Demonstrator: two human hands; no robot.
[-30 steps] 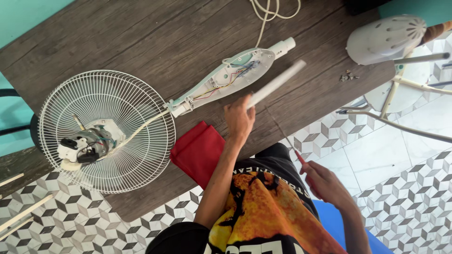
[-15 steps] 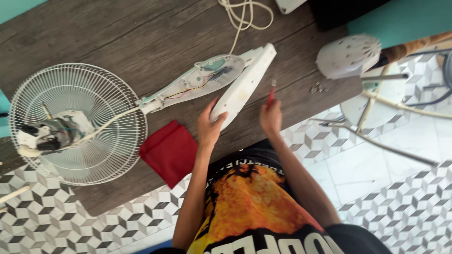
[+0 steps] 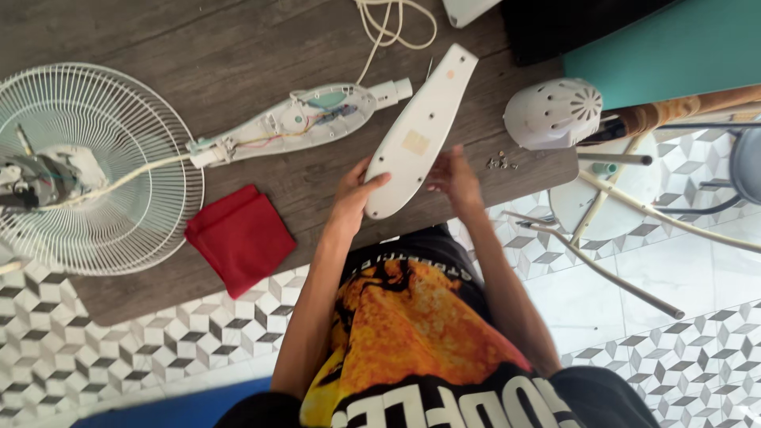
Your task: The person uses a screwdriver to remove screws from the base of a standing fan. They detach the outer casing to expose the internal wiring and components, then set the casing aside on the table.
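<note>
Both hands — left hand point(image 3: 354, 192), right hand point(image 3: 456, 176) — clasp the long white plastic cover panel point(image 3: 418, 133) above the dark wooden table's point(image 3: 198, 40) near edge, where a careless swing could likely scatter the tiny loose screws point(image 3: 500, 162) lying just right.

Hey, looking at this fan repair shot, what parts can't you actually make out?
- right hand, head view: its fingers are partly behind the white cover.
- fan grille, head view: cut off by the left edge.
- small screws, head view: too small to count.
- cord, head view: runs off the top edge.
</note>
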